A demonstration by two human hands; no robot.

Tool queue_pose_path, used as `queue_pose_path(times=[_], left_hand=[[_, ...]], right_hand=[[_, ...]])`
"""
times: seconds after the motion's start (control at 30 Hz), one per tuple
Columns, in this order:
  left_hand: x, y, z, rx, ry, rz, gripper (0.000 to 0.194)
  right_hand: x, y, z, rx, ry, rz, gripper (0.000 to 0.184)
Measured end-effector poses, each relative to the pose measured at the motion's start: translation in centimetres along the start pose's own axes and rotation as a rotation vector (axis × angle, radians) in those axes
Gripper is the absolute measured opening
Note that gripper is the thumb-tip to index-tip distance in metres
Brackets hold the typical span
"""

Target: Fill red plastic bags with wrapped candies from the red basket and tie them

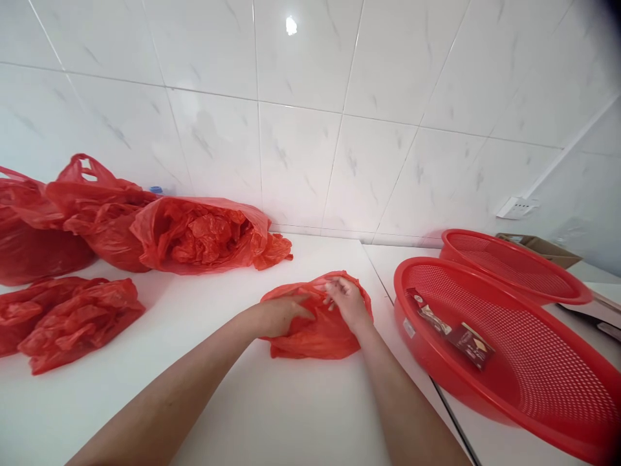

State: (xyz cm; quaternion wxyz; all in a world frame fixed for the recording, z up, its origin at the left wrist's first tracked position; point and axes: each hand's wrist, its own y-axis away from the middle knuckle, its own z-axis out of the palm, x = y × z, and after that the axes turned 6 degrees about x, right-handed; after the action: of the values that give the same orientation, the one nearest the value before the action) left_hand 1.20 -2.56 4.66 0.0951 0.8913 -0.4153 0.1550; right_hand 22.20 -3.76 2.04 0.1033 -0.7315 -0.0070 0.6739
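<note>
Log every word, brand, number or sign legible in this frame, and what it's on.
No text can be read with certainty.
Dark packet: printed, too small and blurred.
Gold-and-brown packet: marks, unreadable.
Small red packet: marks, unreadable.
White label on the near basket: too small.
Bags: no lettering visible.

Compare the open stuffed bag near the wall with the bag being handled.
The stuffed bag bulges with crumpled plastic; the handled bag lies flatter. The stuffed bag lies untouched near the wall; the handled bag has the left hand and right hand on it. Both are red plastic.
</note>
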Motion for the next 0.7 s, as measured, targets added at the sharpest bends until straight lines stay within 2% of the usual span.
queue_pose_path(times=[0.07,0.1,0.2,0.33,0.4,0.5,0.57,0.7], left_hand=[[0.5,0.3,0.3,-0.018,0.049,0.026,0.068],[0.6,0.5,0.5,0.003,0.09,0.048,0.067],[0.8,0.9,0.6,0.148,0.236,0.117,0.055],[0.8,1.0,0.1,0.343,0.184,0.047,0.032],[1.0,1.0,0.0,0.382,0.113,0.022,0.024],[1.3,0.9,0.2,0.4,0.064,0.054,0.02],[1.3,0.9,0.5,0.436,-0.002,0.093,0.03],[0.3,0.5,1.6,0.459,-0.164,0.086,0.07]], right_hand=[[1.1,-0.7,-1.1,0.096,-0.227,0.143,0.032],[1.6,-1.0,-1.7,0.102,-0.332,0.224,0.032],[2.6,-1.6,-3.3,-0.002,-0.504,0.406,0.023],[2.8,-1.6,-3.8,-0.083,-0.471,0.455,0.016],[2.6,-1.5,-3.8,-0.099,-0.445,0.452,0.021],[2.2,-1.2,-4.1,-0.134,-0.468,0.468,0.031],[2.1,-1.1,-4.3,-0.143,-0.552,0.446,0.032],[2.2,-1.3,-4.3,-0.067,-0.655,0.273,0.026]])
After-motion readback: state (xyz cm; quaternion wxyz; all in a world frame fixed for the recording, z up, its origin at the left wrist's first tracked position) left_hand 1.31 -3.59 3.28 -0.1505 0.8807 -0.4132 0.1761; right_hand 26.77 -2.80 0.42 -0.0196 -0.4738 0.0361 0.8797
